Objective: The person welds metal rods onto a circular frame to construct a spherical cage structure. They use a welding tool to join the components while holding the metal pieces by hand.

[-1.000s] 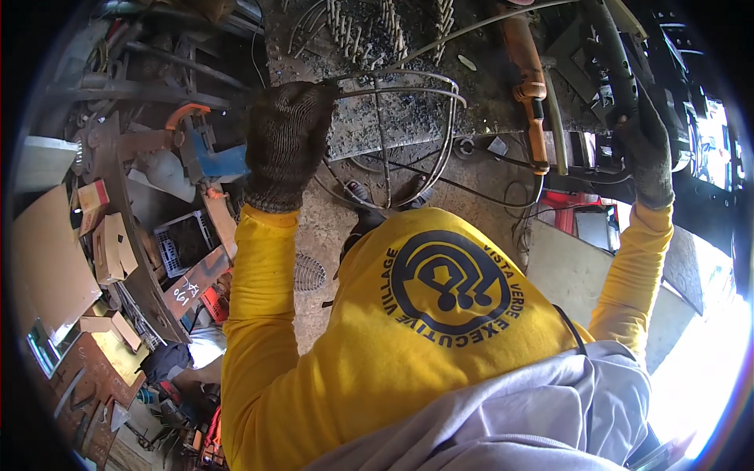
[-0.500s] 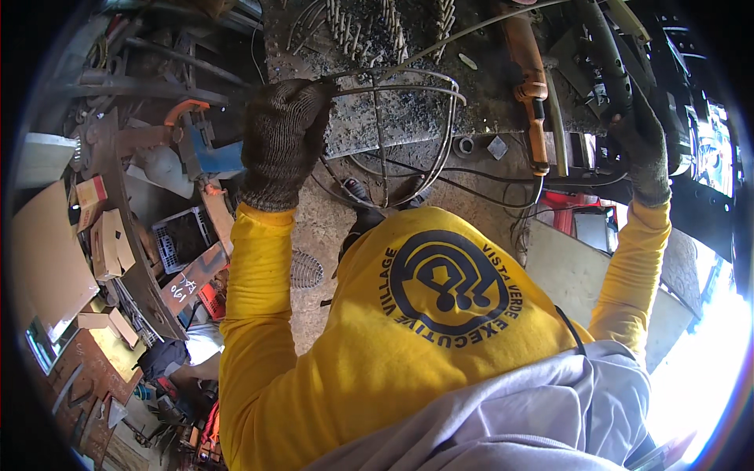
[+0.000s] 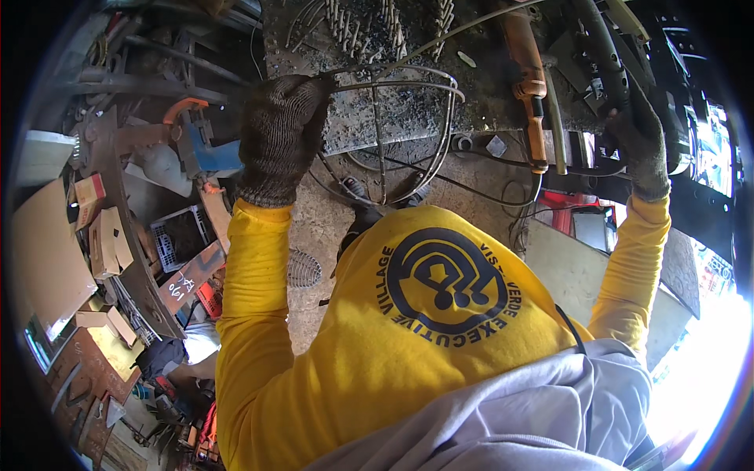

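2 items. Wire frame: thin curved metal rods, open basket shape, held up across near edge of worktable. Dark power tool: long, tubular, slanting, worktable's right side.

Place: pretty clearly a metal workshop, and a cluttered one
Bench: gritty top, short metal rods on it
Power tool: orange, poking past the edge
Left side: metal bars, cardboard boxes
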`<move>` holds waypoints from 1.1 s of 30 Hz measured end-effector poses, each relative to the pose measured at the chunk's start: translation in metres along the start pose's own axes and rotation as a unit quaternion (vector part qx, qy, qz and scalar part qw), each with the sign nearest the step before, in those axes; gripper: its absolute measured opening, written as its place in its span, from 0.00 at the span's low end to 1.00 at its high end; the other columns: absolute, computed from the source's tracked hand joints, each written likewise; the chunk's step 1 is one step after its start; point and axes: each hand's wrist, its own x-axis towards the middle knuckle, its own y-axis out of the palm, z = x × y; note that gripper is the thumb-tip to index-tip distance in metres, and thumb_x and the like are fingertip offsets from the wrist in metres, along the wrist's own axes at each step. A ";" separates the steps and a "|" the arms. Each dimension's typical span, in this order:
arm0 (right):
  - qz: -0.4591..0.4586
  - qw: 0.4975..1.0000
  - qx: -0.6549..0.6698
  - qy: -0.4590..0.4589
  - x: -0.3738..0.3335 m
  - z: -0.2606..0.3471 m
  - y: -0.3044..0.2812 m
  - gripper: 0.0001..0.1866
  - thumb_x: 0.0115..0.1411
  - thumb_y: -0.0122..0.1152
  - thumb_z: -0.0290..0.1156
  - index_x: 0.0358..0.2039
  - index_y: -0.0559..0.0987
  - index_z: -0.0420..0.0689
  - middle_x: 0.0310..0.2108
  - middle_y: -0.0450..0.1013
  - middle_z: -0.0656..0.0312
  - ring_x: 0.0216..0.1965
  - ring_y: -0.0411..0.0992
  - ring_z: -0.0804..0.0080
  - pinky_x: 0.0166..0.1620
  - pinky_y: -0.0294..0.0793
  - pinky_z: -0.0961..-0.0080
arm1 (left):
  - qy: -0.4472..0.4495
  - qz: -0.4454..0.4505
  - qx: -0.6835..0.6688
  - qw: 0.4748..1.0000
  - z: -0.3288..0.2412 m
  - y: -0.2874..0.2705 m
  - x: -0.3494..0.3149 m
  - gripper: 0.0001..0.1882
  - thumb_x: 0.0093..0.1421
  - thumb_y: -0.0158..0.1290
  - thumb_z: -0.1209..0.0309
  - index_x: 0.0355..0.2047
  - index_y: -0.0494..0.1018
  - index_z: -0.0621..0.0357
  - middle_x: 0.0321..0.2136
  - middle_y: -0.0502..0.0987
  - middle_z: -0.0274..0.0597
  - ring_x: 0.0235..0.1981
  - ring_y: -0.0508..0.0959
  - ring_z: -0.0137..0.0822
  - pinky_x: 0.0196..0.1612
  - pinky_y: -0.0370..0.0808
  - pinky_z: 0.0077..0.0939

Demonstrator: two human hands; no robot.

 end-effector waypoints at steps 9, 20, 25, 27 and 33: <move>0.007 0.999 -0.039 -0.037 0.009 0.004 -0.004 0.32 0.64 0.59 0.25 0.68 0.64 0.40 0.35 0.74 0.68 0.27 0.69 0.86 0.28 0.70 0.86 | 0.001 0.013 -0.004 1.000 0.002 0.001 -0.004 0.19 0.54 0.63 0.76 0.47 0.82 0.45 0.40 0.82 0.36 0.42 0.81 0.40 0.49 0.76 0.32; 0.035 0.990 -0.111 -0.075 0.022 0.020 -0.015 0.33 0.64 0.59 0.27 0.69 0.64 0.41 0.35 0.74 0.68 0.28 0.68 0.86 0.30 0.70 0.84 | -0.021 -0.050 -0.085 0.995 0.009 0.011 -0.013 0.13 0.57 0.64 0.75 0.43 0.84 0.46 0.42 0.82 0.37 0.40 0.81 0.35 0.44 0.76 0.28; 0.053 0.991 -0.099 -0.070 0.025 0.023 -0.019 0.32 0.64 0.59 0.28 0.69 0.65 0.43 0.36 0.75 0.67 0.28 0.69 0.85 0.31 0.72 0.83 | -0.002 -0.035 -0.066 0.997 0.010 0.005 -0.005 0.11 0.57 0.65 0.73 0.41 0.84 0.46 0.41 0.82 0.37 0.39 0.81 0.35 0.41 0.77 0.30; 0.020 0.990 -0.114 -0.074 0.025 0.025 -0.016 0.33 0.63 0.60 0.30 0.69 0.65 0.44 0.37 0.75 0.67 0.29 0.71 0.84 0.32 0.73 0.83 | 0.002 -0.012 -0.067 0.998 0.005 0.002 -0.002 0.10 0.58 0.65 0.72 0.40 0.84 0.46 0.40 0.82 0.37 0.39 0.81 0.36 0.41 0.77 0.30; 0.025 0.988 -0.107 -0.106 0.031 0.028 -0.018 0.33 0.64 0.60 0.30 0.68 0.65 0.40 0.41 0.75 0.65 0.37 0.72 0.83 0.39 0.74 0.83 | 0.000 -0.017 -0.067 0.998 0.004 -0.002 0.004 0.09 0.59 0.62 0.70 0.41 0.83 0.46 0.35 0.83 0.37 0.36 0.81 0.40 0.40 0.78 0.32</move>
